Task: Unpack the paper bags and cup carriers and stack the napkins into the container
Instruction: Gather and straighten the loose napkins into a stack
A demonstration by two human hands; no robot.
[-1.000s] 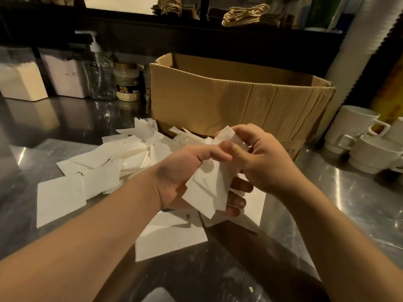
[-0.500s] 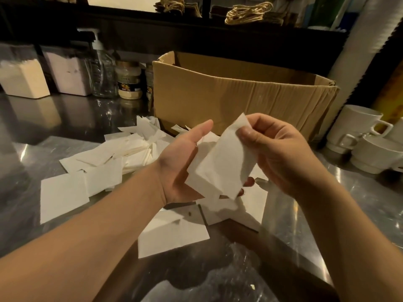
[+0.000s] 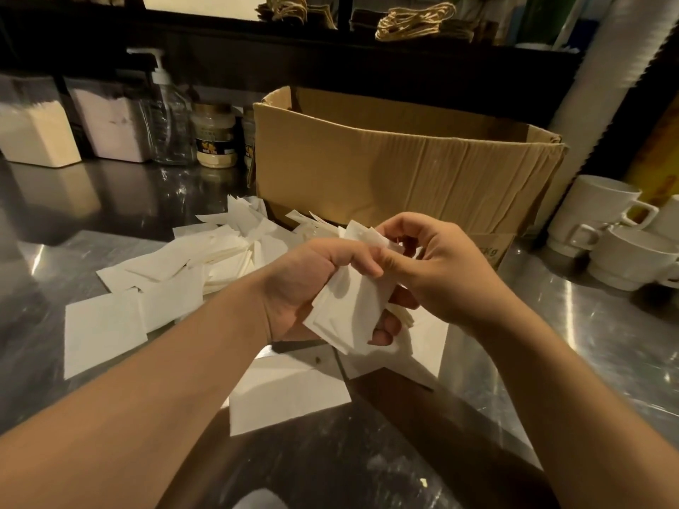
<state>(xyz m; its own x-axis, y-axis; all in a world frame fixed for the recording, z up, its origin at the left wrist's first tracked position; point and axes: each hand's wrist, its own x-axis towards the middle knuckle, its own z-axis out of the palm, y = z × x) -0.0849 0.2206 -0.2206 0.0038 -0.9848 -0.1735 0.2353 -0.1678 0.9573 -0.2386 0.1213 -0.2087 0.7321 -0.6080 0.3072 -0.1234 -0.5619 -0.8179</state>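
Small napkin stack (image 3: 349,306) sits in your left hand (image 3: 308,288), fingers curled under it, thumb on top; your right hand (image 3: 437,273) pinches the stack's top edge; loose napkins (image 3: 176,273) litter the steel counter (image 3: 606,343) below; cardboard box (image 3: 385,167) behind; mugs (image 3: 624,251) right.
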